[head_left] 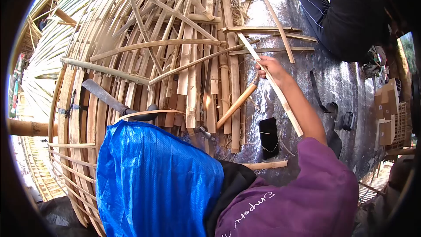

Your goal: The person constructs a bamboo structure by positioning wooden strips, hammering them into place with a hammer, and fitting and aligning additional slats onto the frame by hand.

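Note:
My right hand (271, 68) is closed around a long, pale bamboo strip (284, 102), which runs from above the fingers down along my forearm. Just below the fingers is a hooked metal piece at the end of a round bamboo handle (237, 107); whether the fingers touch it I cannot tell. A blue tarp (158, 180) covers my lap. By its upper edge rests a wide-bladed knife (105, 98) with a dark handle. A black phone (269, 138) lies on the silvery sheet (302, 72), below my hand. My left hand does not show.
Many split bamboo strips (188, 66) lie crossed and stacked at upper left and centre. Another person (355, 17) in dark clothes sits at the upper right. A black strap (316, 92), a small black case (347, 121) and cardboard boxes (387, 98) are on the right.

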